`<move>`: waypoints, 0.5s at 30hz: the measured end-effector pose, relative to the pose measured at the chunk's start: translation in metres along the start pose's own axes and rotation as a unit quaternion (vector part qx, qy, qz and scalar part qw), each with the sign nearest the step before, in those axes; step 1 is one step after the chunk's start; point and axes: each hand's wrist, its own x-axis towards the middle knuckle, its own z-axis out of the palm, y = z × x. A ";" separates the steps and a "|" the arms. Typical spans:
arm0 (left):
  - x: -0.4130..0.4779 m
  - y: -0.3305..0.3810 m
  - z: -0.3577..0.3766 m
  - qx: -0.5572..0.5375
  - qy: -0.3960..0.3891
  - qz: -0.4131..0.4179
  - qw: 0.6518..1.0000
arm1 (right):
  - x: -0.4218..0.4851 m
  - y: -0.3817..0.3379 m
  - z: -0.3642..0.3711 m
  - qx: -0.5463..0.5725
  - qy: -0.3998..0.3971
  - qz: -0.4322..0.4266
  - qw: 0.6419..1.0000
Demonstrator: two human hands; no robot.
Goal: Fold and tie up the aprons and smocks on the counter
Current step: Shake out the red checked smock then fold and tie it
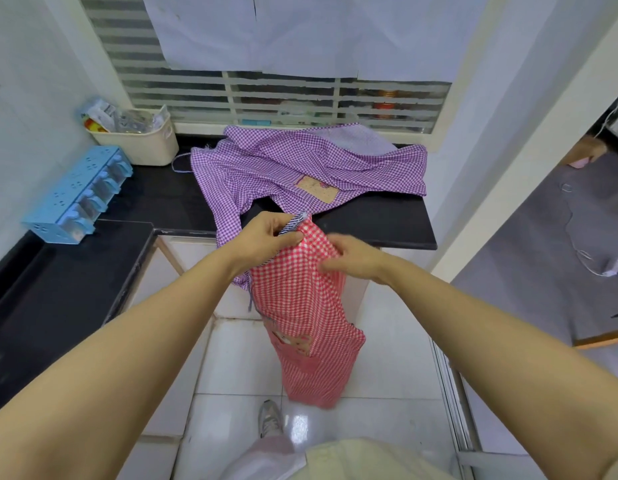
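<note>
Head view: both hands hold a red checked apron (311, 317) up in front of the black surface (376, 220), its length hanging toward the floor. Left hand (266, 239) pinches its striped top edge; right hand (349, 258) grips the cloth beside it. A purple checked smock (300, 168) lies crumpled on the surface.

An L-shaped black tabletop (369, 226) is set on white cabinet fronts (189, 251) in a corner of white walls (30, 81). Behind it a window (300, 98) is crossed by horizontal white bars, and its upper part is covered with white paper sheets (266, 29). A cream basket (141, 143) and a blue compartmented rack (82, 192) are placed at the left. The floor (387, 358) is laid with glossy white tiles, in which light is reflected. At the right, a grey floor (543, 237) with a white cable (584, 258) is seen.
</note>
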 end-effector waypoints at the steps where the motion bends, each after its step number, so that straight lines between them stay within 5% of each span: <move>1: 0.001 -0.002 -0.003 0.036 -0.014 -0.003 0.999 | -0.001 0.007 0.001 -0.088 -0.042 0.029 0.995; 3: 0.001 -0.007 -0.009 0.134 -0.033 -0.005 0.990 | -0.006 0.018 0.000 -0.227 -0.104 0.094 0.964; 6: -0.002 -0.017 -0.017 0.199 -0.026 -0.017 0.979 | -0.009 0.029 0.000 -0.290 -0.165 0.136 0.933; 11: -0.009 -0.023 -0.016 0.047 -0.002 -0.059 0.997 | -0.013 0.028 0.018 -0.276 -0.172 0.070 0.943; 15: -0.013 -0.020 -0.017 0.036 0.043 -0.062 0.997 | -0.015 0.023 0.026 -0.247 -0.136 0.023 0.959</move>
